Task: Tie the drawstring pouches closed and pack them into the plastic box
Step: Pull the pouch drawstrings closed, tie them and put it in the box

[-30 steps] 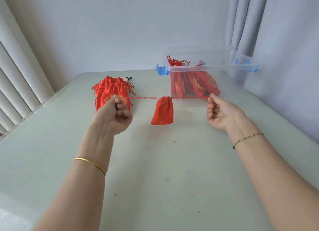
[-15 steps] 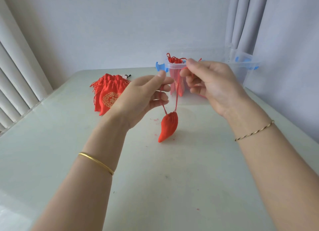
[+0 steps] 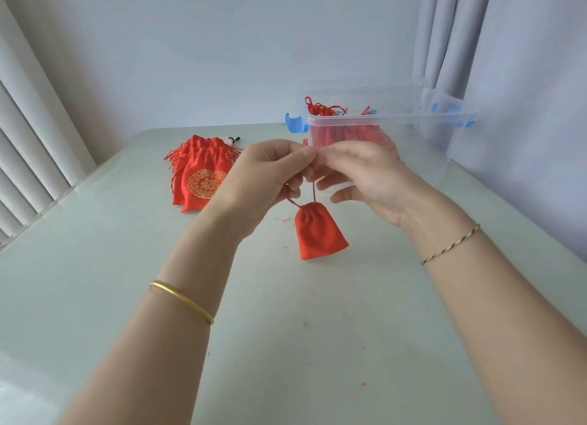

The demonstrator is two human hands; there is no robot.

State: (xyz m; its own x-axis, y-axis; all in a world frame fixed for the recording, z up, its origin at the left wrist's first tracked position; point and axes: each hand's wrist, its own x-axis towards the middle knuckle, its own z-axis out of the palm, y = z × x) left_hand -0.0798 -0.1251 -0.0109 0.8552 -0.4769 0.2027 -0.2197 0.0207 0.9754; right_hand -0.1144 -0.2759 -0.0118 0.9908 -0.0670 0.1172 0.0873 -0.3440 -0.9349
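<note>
**Pouch hanging by its cord, both hands at the strings**

Small plain red pouch (image 3: 319,231) hangs below the hands over the pale bench (image 3: 286,345), mouth gathered tight, body tilted. Cannot tell whether its lower corner touches the bench.

Red drawstring (image 3: 314,191) runs up from the pouch mouth in two strands into the hands.

Left hand (image 3: 266,177): thumb and forefinger pinched on the drawstring at the top. Its lower fingers (image 3: 293,183) are curled, with one strand leading to them. Gold bangle (image 3: 182,301) on that forearm.

Right hand (image 3: 371,183): motion-blurred. Fingertips meet the left's at the cord, lower fingers spread loose. Cannot tell if it grips. Braided bracelet (image 3: 451,245) at that wrist.

Clear plastic box (image 3: 390,118) with blue latches stands open at the far right of the bench, just behind the hands. Packed red pouches (image 3: 343,134) stand inside it.

A pile of untied red pouches (image 3: 203,177) lies far left, well apart from the box, gold emblem uppermost.
</note>
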